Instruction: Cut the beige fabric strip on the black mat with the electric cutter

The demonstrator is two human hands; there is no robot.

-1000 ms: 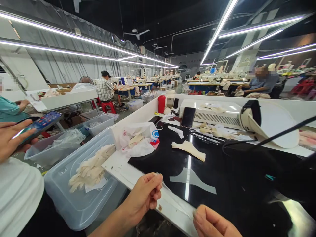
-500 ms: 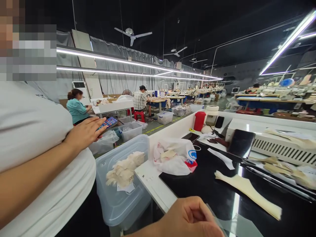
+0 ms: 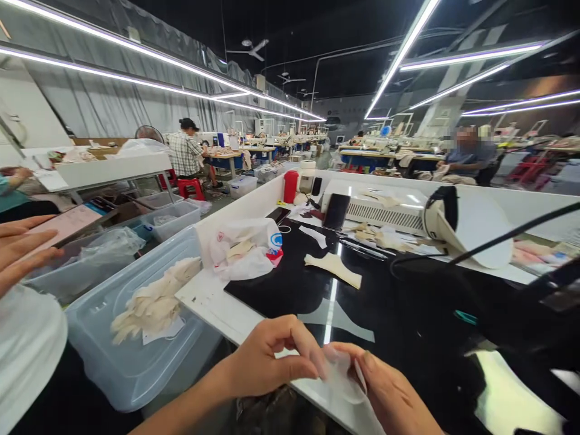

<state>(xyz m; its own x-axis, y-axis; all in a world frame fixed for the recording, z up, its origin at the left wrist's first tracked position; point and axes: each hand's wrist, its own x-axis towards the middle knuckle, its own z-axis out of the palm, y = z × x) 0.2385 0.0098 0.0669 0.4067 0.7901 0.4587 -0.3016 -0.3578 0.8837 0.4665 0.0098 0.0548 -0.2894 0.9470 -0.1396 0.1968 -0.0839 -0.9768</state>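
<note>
Low in the view, my right hand (image 3: 392, 386) pinches a thin, whitish translucent piece of sheet (image 3: 347, 377), curled at its edge. My left hand (image 3: 276, 356) meets it from the other side, thumb and fingertips closed at the sheet's near edge and slightly blurred. Just beyond my hands, a flat translucent cut piece (image 3: 338, 317) lies on the black tabletop (image 3: 281, 299). Farther back is a cream cut piece (image 3: 335, 267) with a curved outline.
A white plastic bag (image 3: 244, 251) sits at the table's left corner. Beside the table, cream fabric pieces (image 3: 156, 296) rest on a lidded plastic bin (image 3: 97, 323). Another person's hand (image 3: 27, 244) holds a phone at left. A black cable (image 3: 512, 232) crosses at right.
The view has swung right, so the table and bin sit farther left. My right hand has come into view with the translucent sheet. The other person's phone now shows a pale screen.
</note>
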